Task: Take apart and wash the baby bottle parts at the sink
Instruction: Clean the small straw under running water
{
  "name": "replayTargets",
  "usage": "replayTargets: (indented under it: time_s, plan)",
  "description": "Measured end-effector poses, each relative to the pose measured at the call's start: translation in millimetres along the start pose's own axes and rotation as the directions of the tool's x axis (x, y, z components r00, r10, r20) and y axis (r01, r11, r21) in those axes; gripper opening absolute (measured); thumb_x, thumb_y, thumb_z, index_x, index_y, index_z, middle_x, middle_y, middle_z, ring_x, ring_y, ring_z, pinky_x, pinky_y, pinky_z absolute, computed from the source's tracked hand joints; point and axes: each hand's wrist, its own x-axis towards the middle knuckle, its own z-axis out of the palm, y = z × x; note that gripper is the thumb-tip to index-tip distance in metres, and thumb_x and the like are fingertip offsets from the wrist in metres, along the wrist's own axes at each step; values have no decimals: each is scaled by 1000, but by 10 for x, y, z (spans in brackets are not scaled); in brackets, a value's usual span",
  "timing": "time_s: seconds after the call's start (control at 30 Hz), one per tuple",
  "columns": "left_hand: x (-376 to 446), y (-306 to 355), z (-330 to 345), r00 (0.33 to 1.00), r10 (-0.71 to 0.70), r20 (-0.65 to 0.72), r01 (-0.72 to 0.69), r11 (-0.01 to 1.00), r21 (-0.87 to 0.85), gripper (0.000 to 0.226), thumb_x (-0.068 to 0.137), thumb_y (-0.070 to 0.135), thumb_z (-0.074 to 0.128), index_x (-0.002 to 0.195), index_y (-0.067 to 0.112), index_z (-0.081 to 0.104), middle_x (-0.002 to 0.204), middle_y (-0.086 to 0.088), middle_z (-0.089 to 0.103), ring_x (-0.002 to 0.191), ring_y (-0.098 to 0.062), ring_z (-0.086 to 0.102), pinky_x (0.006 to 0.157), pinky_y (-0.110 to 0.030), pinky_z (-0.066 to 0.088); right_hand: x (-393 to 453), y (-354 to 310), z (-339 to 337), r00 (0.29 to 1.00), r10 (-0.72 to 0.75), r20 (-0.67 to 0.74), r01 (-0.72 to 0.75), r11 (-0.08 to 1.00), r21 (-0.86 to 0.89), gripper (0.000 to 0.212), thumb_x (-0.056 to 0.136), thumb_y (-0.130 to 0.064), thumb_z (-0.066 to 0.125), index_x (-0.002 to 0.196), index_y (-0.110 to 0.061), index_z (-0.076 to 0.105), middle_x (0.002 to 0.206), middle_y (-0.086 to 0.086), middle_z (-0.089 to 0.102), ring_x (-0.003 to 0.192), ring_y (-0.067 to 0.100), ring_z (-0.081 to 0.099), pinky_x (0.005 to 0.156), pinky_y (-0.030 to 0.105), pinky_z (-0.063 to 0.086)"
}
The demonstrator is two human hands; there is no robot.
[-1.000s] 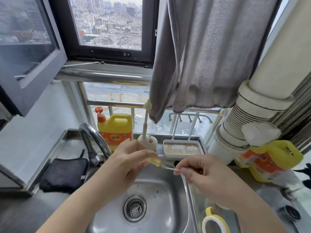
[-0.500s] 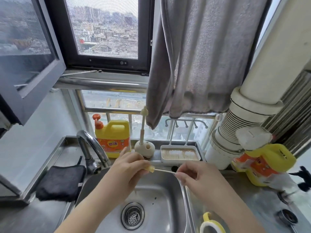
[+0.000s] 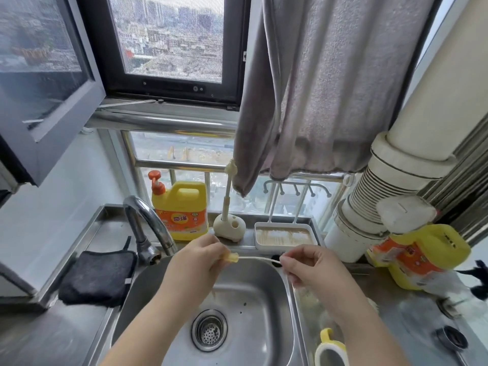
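Above the sink [image 3: 277, 291], two hands met over the open basin. The left hand [image 3: 196, 262] pinched a small yellow piece [image 3: 231, 257] at its fingertips, fingers curled tight on it; the right hand [image 3: 311, 268] pinched the far end of a thin white straw [image 3: 254, 258] between thumb and forefinger. The straw ran level between the hands, one end touching the yellow piece — whether seated in it could not be told.

Below the hands the basin lay open down to one drain [image 3: 209, 330]. One tap [image 3: 148, 223] arched over the basin's left rear corner, just beside the left hand. Along the back ledge stood one yellow jug [image 3: 182, 210] with an orange pump, one brush [image 3: 229, 207] upright in its holder, and one white tray [image 3: 284, 235] with a hook rack — all near the hands but apart from them. One black pad [image 3: 97, 276] lay on the counter left of the basin.

To the right, a second yellow jug [image 3: 420, 260] sat wrapped in plastic beside a ribbed white pipe [image 3: 369, 207]. A yellow-rimmed cup [image 3: 331, 347] stood at the sink's right edge, under the right forearm. One grey towel [image 3: 330, 88] hung above the tray, its lower hem well clear of the hands.
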Motion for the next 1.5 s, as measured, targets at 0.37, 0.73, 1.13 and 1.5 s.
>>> replayTargets:
  time_s: [0.37, 0.73, 1.13, 1.5]
  plan:
    - [74, 216, 110, 982, -187, -6, 176, 934, -309, 7, 82, 19, 72, 87, 15, 73, 76, 16, 67, 80, -1, 62, 67, -11, 47, 335, -121, 331, 970, -200, -136, 219, 965, 143, 16, 91, -13, 60, 75, -11, 64, 53, -5, 60, 47, 3, 49, 49, 14, 44]
    - [196, 176, 78, 969, -237, 65, 245, 941, -234, 5, 89, 17, 64, 90, 15, 68, 82, 4, 64, 78, -12, 58, 71, -23, 45, 447, -140, 386, 949, -312, -54, 289, 923, -254, 25, 92, -25, 59, 69, -16, 62, 52, -12, 56, 46, -1, 44, 54, 17, 36]
    - [135, 245, 5, 979, -182, 92, 196, 963, -186, 22, 89, 16, 63, 74, 29, 57, 67, 13, 55, 65, -4, 49, 61, -13, 37, 519, -140, 251, 960, -243, -137, 262, 955, 140, 23, 96, -8, 51, 78, -6, 66, 58, -6, 58, 51, 2, 45, 53, 12, 41]
    - [145, 272, -44, 973, -219, 70, 228, 953, -198, 3, 85, 14, 69, 86, 16, 70, 81, 8, 65, 80, -8, 59, 72, -18, 46, 459, -156, 277, 958, -274, -88, 284, 948, 143, 19, 93, -8, 56, 77, -9, 66, 57, -4, 63, 50, 4, 49, 55, 15, 46]
